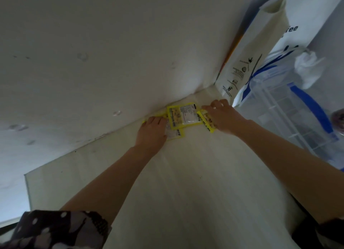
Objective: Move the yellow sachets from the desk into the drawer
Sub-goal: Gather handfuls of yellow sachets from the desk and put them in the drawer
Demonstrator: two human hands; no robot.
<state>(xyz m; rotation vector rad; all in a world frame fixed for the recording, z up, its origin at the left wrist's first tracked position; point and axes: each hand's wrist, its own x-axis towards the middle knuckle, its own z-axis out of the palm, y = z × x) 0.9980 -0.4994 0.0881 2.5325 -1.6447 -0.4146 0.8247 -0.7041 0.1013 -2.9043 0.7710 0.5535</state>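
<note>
While both arms are reaching across the pale desk (186,183) to its far edge by the wall (111,44), the yellow sachets (183,115) are lying there in a small overlapping cluster, right where desk meets wall. Left hand (151,132) is lying palm-down on the left sachets, fingers extended and pressing flat on them, not curled round anything. Right hand (221,116) is covering the rightmost sachet, fingers bent down over its far end; it looks like a grip, but whether the thumb is under the packet can't be told. Middle sachet is sitting face-up between the two hands, label showing. No drawer is showing. A white paper bag (260,53) is standing just right of the sachets, with a clear plastic bin with blue handles (297,109) beside it. Patterned sleeve (55,228) is showing at bottom left.
</note>
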